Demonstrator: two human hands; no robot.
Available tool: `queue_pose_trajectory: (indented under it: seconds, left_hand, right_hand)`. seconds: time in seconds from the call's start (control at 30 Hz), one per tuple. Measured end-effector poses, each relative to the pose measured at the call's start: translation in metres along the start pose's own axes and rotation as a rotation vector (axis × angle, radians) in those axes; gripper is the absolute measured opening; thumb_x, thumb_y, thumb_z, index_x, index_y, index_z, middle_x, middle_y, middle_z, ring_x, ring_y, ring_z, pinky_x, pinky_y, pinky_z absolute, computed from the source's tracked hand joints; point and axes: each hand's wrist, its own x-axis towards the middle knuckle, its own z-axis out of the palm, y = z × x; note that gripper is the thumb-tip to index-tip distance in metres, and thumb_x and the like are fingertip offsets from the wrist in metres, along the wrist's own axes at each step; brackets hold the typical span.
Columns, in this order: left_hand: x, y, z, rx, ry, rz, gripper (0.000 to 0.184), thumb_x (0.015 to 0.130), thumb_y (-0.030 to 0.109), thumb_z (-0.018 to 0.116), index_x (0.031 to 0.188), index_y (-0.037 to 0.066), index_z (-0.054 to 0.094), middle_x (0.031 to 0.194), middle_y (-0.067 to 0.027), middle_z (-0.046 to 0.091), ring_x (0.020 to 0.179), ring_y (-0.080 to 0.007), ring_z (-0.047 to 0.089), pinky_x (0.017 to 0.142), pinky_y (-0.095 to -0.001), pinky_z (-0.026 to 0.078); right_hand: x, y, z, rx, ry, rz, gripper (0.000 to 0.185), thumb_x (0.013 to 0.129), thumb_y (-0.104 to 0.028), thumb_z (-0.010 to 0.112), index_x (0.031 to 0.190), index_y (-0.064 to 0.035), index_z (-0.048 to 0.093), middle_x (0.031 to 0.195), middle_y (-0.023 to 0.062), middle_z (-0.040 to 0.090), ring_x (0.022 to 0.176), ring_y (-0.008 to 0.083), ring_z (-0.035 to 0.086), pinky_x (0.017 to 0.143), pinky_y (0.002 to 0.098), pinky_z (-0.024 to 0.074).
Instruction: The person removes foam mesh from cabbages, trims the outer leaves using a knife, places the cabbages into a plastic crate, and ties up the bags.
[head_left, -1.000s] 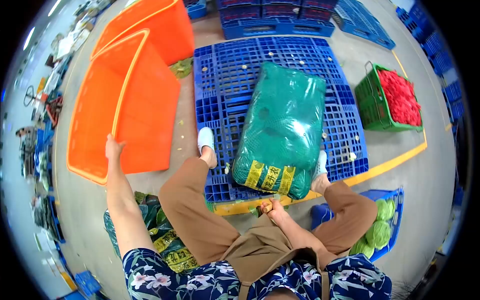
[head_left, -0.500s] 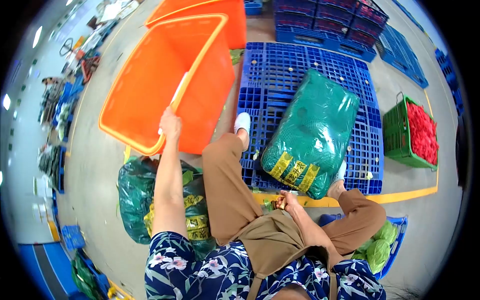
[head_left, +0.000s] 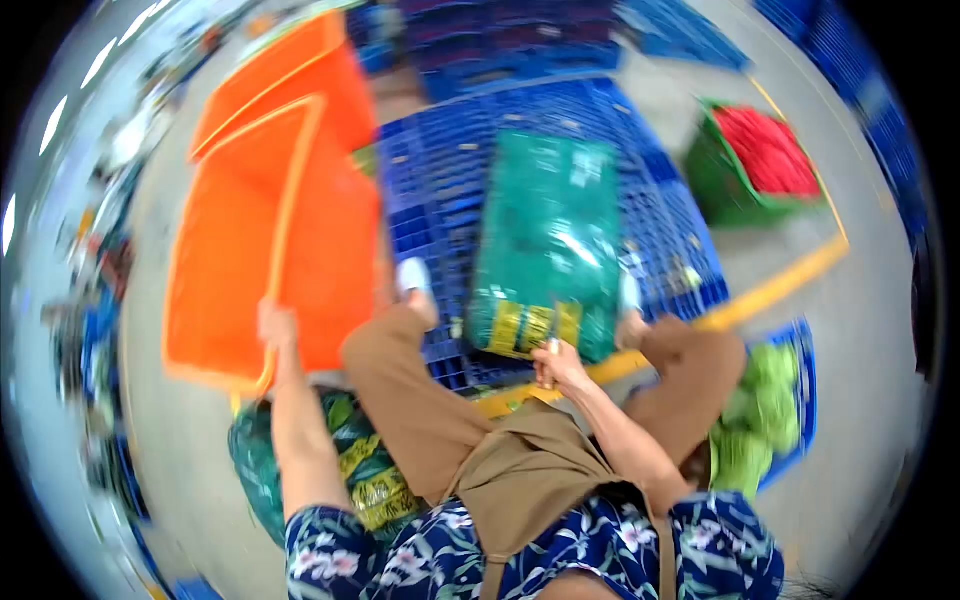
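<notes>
My left hand [head_left: 278, 325] is closed around the near rim of a large orange plastic bin [head_left: 335, 245], which tilts with its mouth toward the left. My right hand [head_left: 560, 365] is closed on a small brownish handle-like object; blur hides its exact kind. Just beyond that hand, between my feet, a bulky green plastic-wrapped sack [head_left: 550, 230] with yellow printed tape at its near end lies on a blue pallet [head_left: 415, 200]. Beside my left leg rests another green bag [head_left: 262, 470] with yellow tape, partly hidden by my arm.
A second orange bin [head_left: 345, 85] stands behind the first. At the right are a green crate [head_left: 715, 165] of red netted goods and a blue crate [head_left: 805, 390] of cabbages. Stacked dark crates [head_left: 510, 35] rise beyond the pallet.
The view has turned and blurred, so the bin, pallet and sack appear farther left. The bin and my left hand sit lower in the view. My right hand appears closer to the sack's taped end.
</notes>
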Motion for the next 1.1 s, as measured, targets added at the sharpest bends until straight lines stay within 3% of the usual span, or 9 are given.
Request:
queue_pose_trajectory:
  seconds: [0.1,0.17,0.2,0.37,0.67,0.77,0.97,1.03,1.1]
  left_hand:
    - [0.006,-0.022,0.026,0.004,-0.046,0.189,0.026,0.079,0.025,0.057,0.101,0.011,0.059,0.082,-0.0065,0.065,0.066,-0.024,0.064,0.052,-0.0374,0.051]
    - [0.017,-0.041,0.042,-0.211,0.229,0.426,0.032,0.078,0.023,0.059,0.102,0.003,0.054,0.082,-0.0151,0.062,0.068,-0.0339,0.06,0.058,-0.045,0.05]
    - [0.026,-0.044,0.04,0.042,-0.121,0.397,0.052,0.082,0.03,0.055,0.122,-0.002,0.048,0.107,-0.0175,0.06,0.089,-0.0332,0.062,0.074,-0.0422,0.052]
    - [0.023,-0.001,-0.046,-0.039,-0.486,0.08,0.062,0.081,0.034,0.058,0.131,0.004,0.038,0.118,-0.018,0.056,0.097,-0.0359,0.059,0.077,-0.0512,0.049]
    - [0.02,-0.02,-0.013,-0.261,-0.216,0.217,0.046,0.075,0.018,0.053,0.116,-0.002,0.045,0.102,-0.026,0.059,0.091,-0.0424,0.058,0.075,-0.0523,0.046]
    - [0.022,-0.01,-0.041,-0.179,-0.443,0.14,0.05,0.076,0.018,0.056,0.12,-0.001,0.045,0.112,-0.0256,0.056,0.1,-0.0404,0.056,0.081,-0.0499,0.047]
    - [-0.093,0.153,-0.13,-0.606,-0.303,0.675,0.049,0.075,0.018,0.056,0.119,0.0,0.046,0.111,-0.0242,0.056,0.099,-0.0394,0.056,0.08,-0.0489,0.047]
    - [-0.139,0.211,-0.158,-0.716,-0.34,0.879,0.048,0.075,0.018,0.057,0.119,0.001,0.047,0.111,-0.0237,0.056,0.099,-0.0391,0.056,0.08,-0.0486,0.047]
    - [-0.175,0.252,-0.182,-0.767,-0.396,1.027,0.048,0.075,0.018,0.057,0.119,0.001,0.047,0.111,-0.0233,0.057,0.099,-0.0388,0.056,0.079,-0.0483,0.047]
  right_hand:
    - [-0.032,-0.029,-0.011,-0.041,0.01,-0.113,0.02,0.081,-0.007,0.06,0.096,-0.0017,0.047,0.063,0.0059,0.052,0.046,0.0136,0.051,0.039,0.0291,0.0421]
    - [-0.071,-0.06,-0.027,0.019,0.013,-0.26,0.025,0.084,-0.009,0.06,0.104,-0.0012,0.048,0.064,0.0043,0.051,0.046,0.0113,0.05,0.04,0.0271,0.0421]
    - [-0.096,-0.076,-0.036,0.052,0.091,-0.358,0.024,0.086,-0.012,0.059,0.105,-0.002,0.048,0.062,0.0028,0.05,0.044,0.0102,0.048,0.039,0.0257,0.0406]
    - [-0.211,-0.115,-0.124,0.214,0.487,-0.718,0.041,0.091,-0.023,0.059,0.125,-0.0077,0.043,0.063,-0.0016,0.05,0.048,0.0076,0.049,0.042,0.0223,0.0399]
    - [-0.257,-0.014,-0.249,0.274,1.199,-0.554,0.025,0.088,-0.016,0.06,0.105,-0.0018,0.048,0.059,0.0011,0.048,0.038,0.009,0.044,0.031,0.0246,0.0352]
    - [-0.254,-0.013,-0.249,0.269,1.19,-0.587,0.021,0.088,-0.016,0.06,0.1,-0.0028,0.049,0.059,0.0009,0.049,0.038,0.0088,0.045,0.032,0.0244,0.0356]
    - [-0.232,-0.029,-0.23,0.1,1.206,-0.581,0.025,0.08,-0.022,0.068,0.086,-0.0026,0.055,0.065,0.0057,0.056,0.046,0.0134,0.051,0.043,0.0312,0.0433]
    - [-0.216,-0.018,-0.235,-0.098,1.306,-0.581,0.032,0.077,-0.028,0.066,0.089,-0.0004,0.055,0.072,0.0161,0.058,0.065,0.0289,0.056,0.063,0.0401,0.045]
    - [-0.236,-0.028,-0.222,-0.211,1.352,-0.661,0.033,0.077,-0.026,0.066,0.092,0.0012,0.055,0.072,0.0198,0.057,0.066,0.0353,0.055,0.062,0.0418,0.044]
